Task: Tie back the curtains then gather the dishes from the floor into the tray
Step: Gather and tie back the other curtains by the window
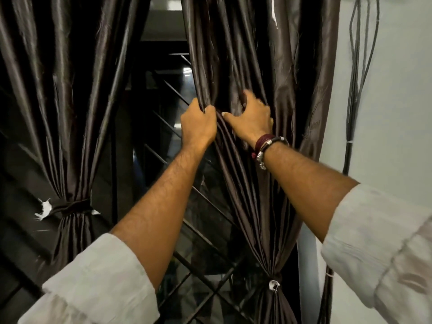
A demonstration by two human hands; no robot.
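Dark brown glossy curtains with white-tipped ties, pale grey wall, maroon wristbands, off-white sleeves

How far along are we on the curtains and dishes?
Done: the left curtain is cinched with a tie, and the right curtain is bound low by its own tie. In hand: the left hand grips the right curtain's inner edge while the right hand spreads over its folds, apparently tidying them. Left: the dishes; no dishes, tray or floor are in view.

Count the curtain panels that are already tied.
2. The dark brown satin curtain on the left is cinched by a band; the right curtain is cinched low. Others may hang outside the view.
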